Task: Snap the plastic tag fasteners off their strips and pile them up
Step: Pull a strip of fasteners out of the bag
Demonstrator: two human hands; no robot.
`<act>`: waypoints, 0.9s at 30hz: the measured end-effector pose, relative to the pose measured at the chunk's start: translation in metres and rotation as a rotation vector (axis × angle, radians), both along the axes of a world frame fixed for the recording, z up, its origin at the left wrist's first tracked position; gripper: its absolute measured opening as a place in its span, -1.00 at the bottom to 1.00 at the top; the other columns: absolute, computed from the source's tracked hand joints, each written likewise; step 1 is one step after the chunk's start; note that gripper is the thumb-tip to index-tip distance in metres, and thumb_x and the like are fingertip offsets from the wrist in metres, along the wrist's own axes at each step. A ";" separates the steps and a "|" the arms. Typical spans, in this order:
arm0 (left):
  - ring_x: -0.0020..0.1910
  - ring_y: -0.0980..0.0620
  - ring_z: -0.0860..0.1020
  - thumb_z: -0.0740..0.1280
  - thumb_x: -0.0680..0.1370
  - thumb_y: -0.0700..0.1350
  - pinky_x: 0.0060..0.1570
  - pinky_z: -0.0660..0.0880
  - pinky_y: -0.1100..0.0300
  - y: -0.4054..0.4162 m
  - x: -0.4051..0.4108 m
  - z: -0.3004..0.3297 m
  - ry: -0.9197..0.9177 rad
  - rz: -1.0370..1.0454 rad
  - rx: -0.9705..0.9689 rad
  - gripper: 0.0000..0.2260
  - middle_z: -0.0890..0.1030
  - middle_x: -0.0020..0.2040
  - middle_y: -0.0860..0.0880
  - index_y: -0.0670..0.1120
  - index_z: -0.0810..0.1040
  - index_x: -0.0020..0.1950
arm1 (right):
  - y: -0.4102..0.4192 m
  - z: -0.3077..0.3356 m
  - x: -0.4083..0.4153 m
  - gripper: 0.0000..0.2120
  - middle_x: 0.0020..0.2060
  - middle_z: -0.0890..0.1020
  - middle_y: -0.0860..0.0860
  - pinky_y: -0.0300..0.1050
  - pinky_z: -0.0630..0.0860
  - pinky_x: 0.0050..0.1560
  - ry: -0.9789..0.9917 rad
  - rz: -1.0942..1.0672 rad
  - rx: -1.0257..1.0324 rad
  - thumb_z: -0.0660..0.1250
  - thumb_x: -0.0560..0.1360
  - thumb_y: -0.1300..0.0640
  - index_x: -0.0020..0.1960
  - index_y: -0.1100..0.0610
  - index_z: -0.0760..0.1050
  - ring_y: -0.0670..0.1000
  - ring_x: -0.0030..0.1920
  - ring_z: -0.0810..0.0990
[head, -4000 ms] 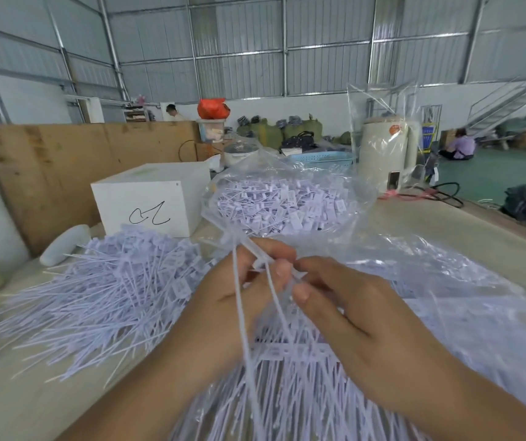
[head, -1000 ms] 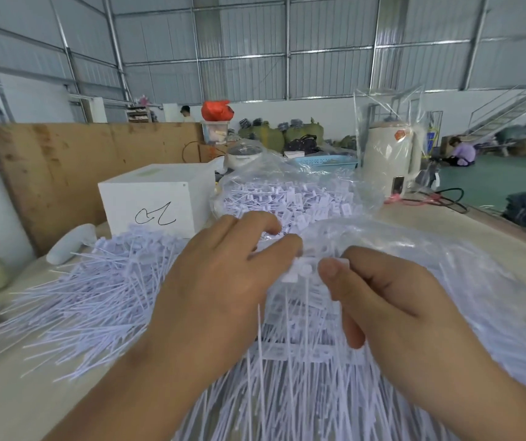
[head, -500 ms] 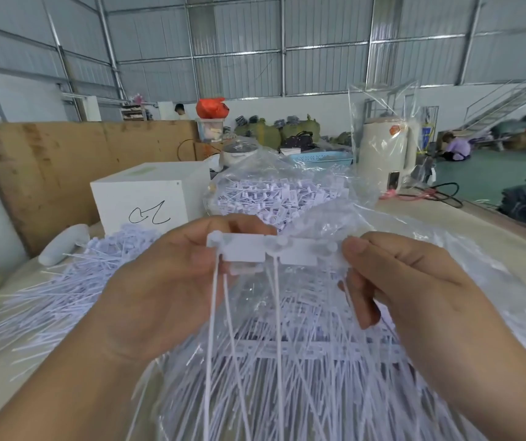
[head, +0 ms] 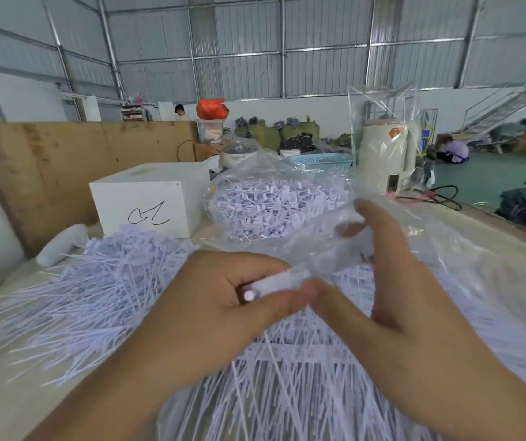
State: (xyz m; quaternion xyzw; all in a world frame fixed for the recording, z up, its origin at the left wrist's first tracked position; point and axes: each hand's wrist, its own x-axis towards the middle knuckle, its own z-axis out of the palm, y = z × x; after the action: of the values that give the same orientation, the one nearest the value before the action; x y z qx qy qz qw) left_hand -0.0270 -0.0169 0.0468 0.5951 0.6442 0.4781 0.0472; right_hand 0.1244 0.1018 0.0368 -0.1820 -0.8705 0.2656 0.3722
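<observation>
Strip in hand: a white strip of tag fasteners (head: 282, 281) lies across the middle of the view, its near end inside the left hand (head: 220, 316) and its far end, blurred, under the right hand (head: 392, 281).
Left hand: fingers and thumb curl round the strip's near end — a round white tip shows between thumb and forefinger.
Right hand: thumb and fingers close on the far, blurred end of the strip; the forefinger reaches up and away from the person, toward the clear bag.
Hand pose: both forearms come in from the bottom edge, backs of the hands toward the camera, the two hands nearly touching at the strip.
Loose pile: snapped-off fasteners (head: 96, 291) fan out on the table (head: 7, 402) to the left of the left hand — too many to count.
Strips below: uncut strips (head: 287, 377) lie directly under both hands inside a clear plastic sheet (head: 494, 313); number cannot be told.
Clear bag: one bag of fasteners (head: 280, 208) sits just beyond the hands.
White box: one box (head: 150, 202) with a black scribble stands left of that bag, behind the loose pile.
Kettle: one cream electric kettle (head: 382, 154) wrapped in clear plastic stands at the far right of the table.
Board: a plywood board (head: 64, 160) stands upright behind the box.
</observation>
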 end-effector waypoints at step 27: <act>-0.40 0.16 0.59 0.46 0.34 0.04 -0.45 0.47 0.31 0.007 0.007 -0.007 -0.281 -0.198 -0.019 -0.89 0.66 -0.38 0.01 0.15 0.70 -0.15 | 0.005 0.008 0.006 -0.74 -0.21 0.54 -0.18 -0.25 0.44 -0.33 -0.228 0.277 0.336 0.17 0.47 0.01 0.15 -0.17 0.37 -0.17 -0.27 0.51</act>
State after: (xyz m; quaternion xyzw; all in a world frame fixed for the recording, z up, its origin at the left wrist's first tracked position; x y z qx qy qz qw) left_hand -0.0205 -0.0096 0.0401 0.5824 0.5741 0.5435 0.1891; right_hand 0.1300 0.1063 0.0447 -0.0252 -0.9554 0.1436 0.2567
